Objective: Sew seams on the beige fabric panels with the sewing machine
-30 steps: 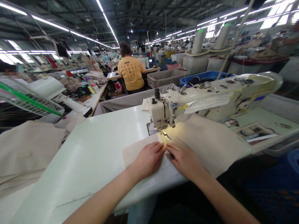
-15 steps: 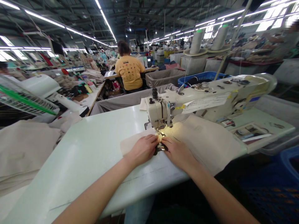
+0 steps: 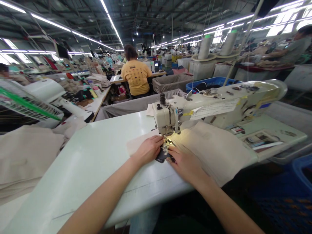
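Note:
A beige fabric piece (image 3: 216, 146) lies under the needle area of a cream industrial sewing machine (image 3: 163, 118), spreading right along the bed. Its pale left part (image 3: 134, 143) extends out beneath my left hand (image 3: 149, 150). That hand is closed on the fabric just left of the presser foot, fingers together, thumb hidden. Right of the foot, my right hand (image 3: 186, 164) has its fingers bent and pressed on the fabric's near edge. Between the hands, the dark metal needle plate (image 3: 161, 158) shows, lit by the machine's yellow lamp.
A pale green tabletop (image 3: 104, 152) surrounds the machine. Stacked beige fabric (image 3: 26, 152) and a white fan (image 3: 44, 87) stand left. Thread cones (image 3: 204, 47) rise behind. Blue crates (image 3: 302, 172) sit at right. A person in a yellow shirt (image 3: 136, 76) sits ahead.
My right hand has shifted slightly toward me and my left hand slightly left and away. The gap between them is wider, exposing more of the needle plate.

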